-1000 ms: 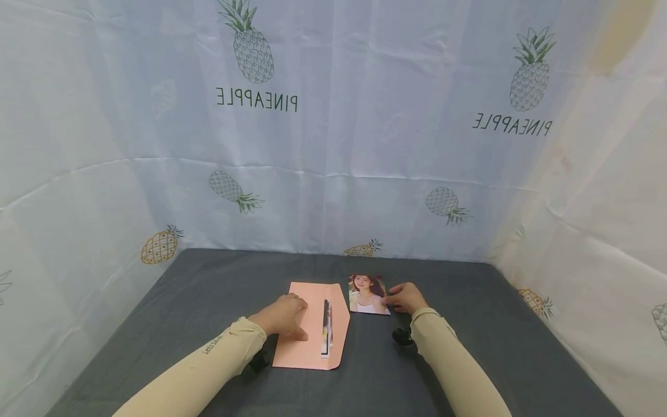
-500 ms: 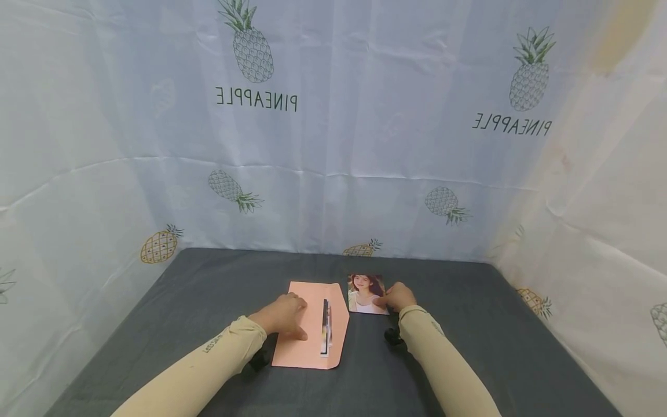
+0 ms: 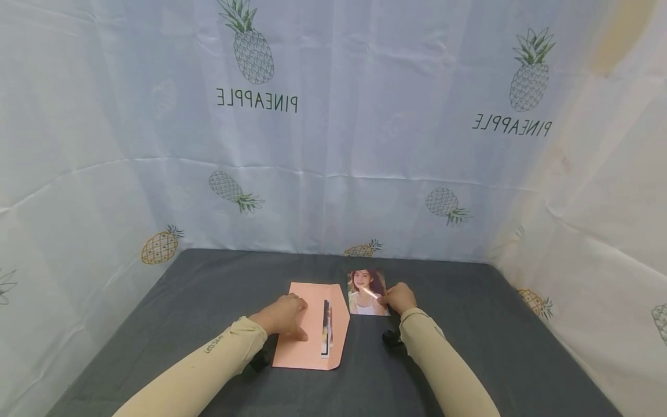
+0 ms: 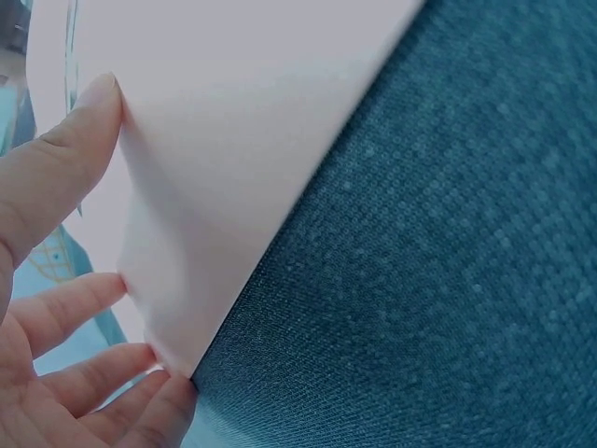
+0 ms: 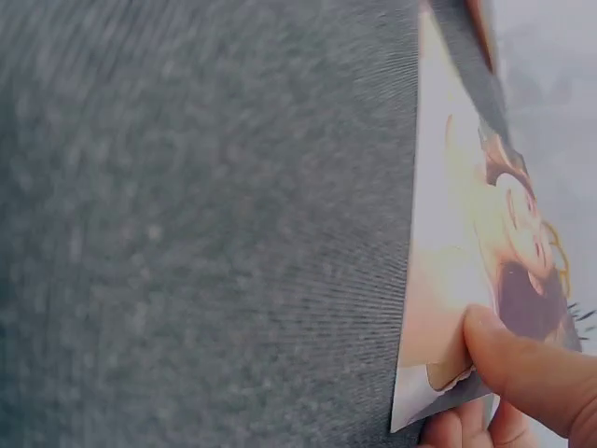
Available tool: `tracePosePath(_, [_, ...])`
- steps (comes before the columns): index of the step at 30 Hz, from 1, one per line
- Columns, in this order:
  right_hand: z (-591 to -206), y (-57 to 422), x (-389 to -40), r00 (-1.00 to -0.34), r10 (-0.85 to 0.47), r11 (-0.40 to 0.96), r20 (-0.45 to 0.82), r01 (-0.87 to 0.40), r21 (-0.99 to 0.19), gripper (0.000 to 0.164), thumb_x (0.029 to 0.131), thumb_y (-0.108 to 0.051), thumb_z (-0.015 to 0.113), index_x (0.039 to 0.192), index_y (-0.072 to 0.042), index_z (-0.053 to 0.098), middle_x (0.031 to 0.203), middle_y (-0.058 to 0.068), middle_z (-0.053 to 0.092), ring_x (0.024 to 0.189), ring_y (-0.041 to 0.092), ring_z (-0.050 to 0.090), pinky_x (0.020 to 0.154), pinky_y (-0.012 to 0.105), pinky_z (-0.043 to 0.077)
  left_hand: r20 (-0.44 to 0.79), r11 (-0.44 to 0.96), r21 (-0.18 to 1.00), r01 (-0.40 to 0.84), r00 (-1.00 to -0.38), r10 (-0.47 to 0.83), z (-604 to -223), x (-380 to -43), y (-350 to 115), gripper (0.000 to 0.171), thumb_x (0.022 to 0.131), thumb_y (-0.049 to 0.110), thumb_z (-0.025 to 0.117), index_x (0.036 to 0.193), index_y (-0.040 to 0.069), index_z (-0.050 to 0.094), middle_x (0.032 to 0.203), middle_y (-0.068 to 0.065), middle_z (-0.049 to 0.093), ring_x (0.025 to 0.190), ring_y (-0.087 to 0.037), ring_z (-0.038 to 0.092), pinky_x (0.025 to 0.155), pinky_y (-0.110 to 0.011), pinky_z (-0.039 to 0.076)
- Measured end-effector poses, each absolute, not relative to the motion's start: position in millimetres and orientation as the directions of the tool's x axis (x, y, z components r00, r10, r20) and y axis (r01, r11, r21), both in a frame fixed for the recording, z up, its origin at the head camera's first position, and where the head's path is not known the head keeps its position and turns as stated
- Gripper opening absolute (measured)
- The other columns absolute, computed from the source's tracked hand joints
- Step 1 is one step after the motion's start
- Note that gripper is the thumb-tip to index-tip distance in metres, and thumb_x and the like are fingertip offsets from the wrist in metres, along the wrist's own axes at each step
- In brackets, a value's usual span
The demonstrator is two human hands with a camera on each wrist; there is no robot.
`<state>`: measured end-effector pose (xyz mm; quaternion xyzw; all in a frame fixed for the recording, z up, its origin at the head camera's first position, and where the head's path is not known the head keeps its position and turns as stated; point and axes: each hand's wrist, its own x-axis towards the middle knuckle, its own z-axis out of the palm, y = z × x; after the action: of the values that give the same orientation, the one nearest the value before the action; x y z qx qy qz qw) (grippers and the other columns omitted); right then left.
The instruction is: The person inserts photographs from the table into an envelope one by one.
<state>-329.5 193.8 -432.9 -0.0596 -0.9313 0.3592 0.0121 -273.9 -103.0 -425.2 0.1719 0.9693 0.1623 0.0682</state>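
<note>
A pink envelope point(image 3: 304, 354) lies on the table with its pointed flap toward the right. Spread across its left part is my left hand point(image 3: 282, 315); in the left wrist view, the thumb and fingertips touch the envelope's paper point(image 4: 233, 121). Narrow edges of some pictures or cards point(image 3: 326, 336) stick out at the envelope's opening, the rest hidden inside. To the right, my right hand point(image 3: 400, 297) pinches a photo point(image 3: 362, 301) of a person by its right edge. The right wrist view has the thumb on top of the photo point(image 5: 434, 271) and fingers beneath, with one side tilted up.
A dark grey cloth covers the table point(image 3: 443, 278). White curtains point(image 3: 354, 127) with pineapple prints hang behind it and along both sides. A small dark device point(image 3: 392, 338) sits under the right wrist, and another point(image 3: 259, 360) under the left.
My right hand has shifted left and closed on the photo's right edge. The photo now lifts and tilts, catching glare. My left hand and the envelope stay put.
</note>
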Motion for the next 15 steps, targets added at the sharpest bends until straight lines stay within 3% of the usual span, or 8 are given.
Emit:
tracePosePath(3, [-436.4, 195.8, -331.0, -0.993, 0.121, 0.669, 0.002, 0.080, -0.739, 0.015, 0.076, -0.005, 0.077, 0.081, 0.008, 0.072, 0.070, 0.007, 0.066, 0.061, 0.014, 0.057, 0.057, 0.026, 0.050, -0.076, 0.888, 0.340, 0.309, -0.933, 0.353, -424.4, -273.2, -102.4, 0.071, 0.065, 0.033, 0.090, 0.122, 0.000, 0.062, 0.123, -0.016, 0.058, 0.116, -0.031, 0.053, 0.104, -0.047, 0.044])
tracePosePath(7, [-438.4, 197.6, -330.4, -0.991, 0.127, 0.507, -0.036, 0.096, -0.857, 0.017, 0.080, 0.002, 0.072, 0.089, 0.013, 0.063, 0.076, 0.011, 0.061, 0.061, 0.013, 0.058, 0.060, 0.029, 0.056, -0.075, 0.888, 0.342, 0.307, -0.933, 0.352, -423.3, -272.0, -102.2, 0.071, 0.065, 0.033, 0.090, 0.122, 0.000, 0.062, 0.125, -0.016, 0.058, 0.118, -0.032, 0.053, 0.105, -0.047, 0.043])
tracePosePath(12, [-434.3, 198.9, -326.8, -0.988, 0.135, 0.384, -0.072, 0.119, -0.916, 0.025, 0.080, 0.007, 0.069, 0.098, 0.010, 0.052, 0.083, 0.013, 0.056, 0.066, 0.015, 0.058, 0.062, 0.032, 0.057, -0.071, 0.887, 0.336, 0.317, -0.931, 0.359, -423.8, -272.0, -102.7, 0.071, 0.065, 0.033, 0.090, 0.122, 0.000, 0.062, 0.125, -0.016, 0.058, 0.119, -0.033, 0.052, 0.105, -0.047, 0.043])
tracePosePath(15, [-430.0, 200.1, -324.3, -0.990, 0.123, 0.331, -0.065, 0.103, -0.938, 0.030, 0.079, 0.010, 0.068, 0.101, 0.008, 0.048, 0.085, 0.014, 0.061, 0.066, 0.015, 0.058, 0.057, 0.030, 0.054, -0.067, 0.885, 0.335, 0.324, -0.929, 0.365, -423.9, -271.9, -103.0, 0.071, 0.065, 0.033, 0.090, 0.121, 0.000, 0.062, 0.125, -0.016, 0.058, 0.119, -0.033, 0.053, 0.105, -0.048, 0.043])
